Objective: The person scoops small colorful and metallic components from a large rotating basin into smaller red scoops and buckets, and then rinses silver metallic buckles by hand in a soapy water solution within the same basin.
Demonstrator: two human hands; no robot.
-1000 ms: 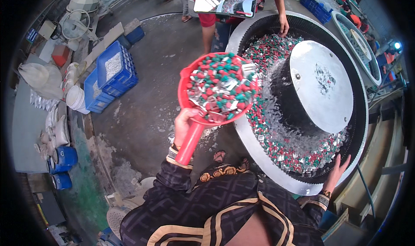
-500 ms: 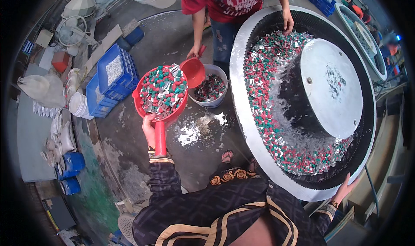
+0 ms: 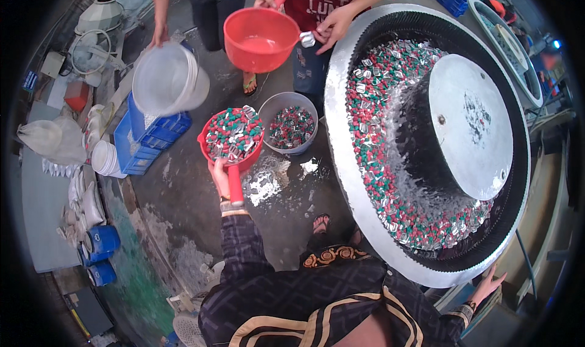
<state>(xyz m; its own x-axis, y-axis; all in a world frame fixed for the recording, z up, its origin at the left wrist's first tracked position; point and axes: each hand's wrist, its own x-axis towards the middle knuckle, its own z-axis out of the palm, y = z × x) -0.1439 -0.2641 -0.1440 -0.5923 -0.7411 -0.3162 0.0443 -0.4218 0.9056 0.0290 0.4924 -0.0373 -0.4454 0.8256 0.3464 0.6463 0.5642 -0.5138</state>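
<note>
My left hand (image 3: 220, 177) grips the handle of a red scoop (image 3: 231, 140) heaped with red, green and silver pieces. The scoop hangs just left of a grey bucket (image 3: 289, 126) that holds more of the same pieces on the floor. My right hand (image 3: 491, 281) rests with spread fingers on the lower rim of a big round metal tub (image 3: 341, 158). The tub is full of wet red, green and silver pieces around a raised silver dome (image 3: 469, 124).
Across from me one person holds a red basin (image 3: 262, 39) at the tub's rim; another holds a white bucket (image 3: 164, 79). A blue crate (image 3: 146, 140) and stacked white bowls (image 3: 105, 158) stand at left, blue cans (image 3: 100, 240) lower left. The concrete floor is wet.
My left hand has carried the loaded scoop from above the tub's rim leftward and down beside the grey bucket. The people opposite have come closer with the red basin and white bucket.
</note>
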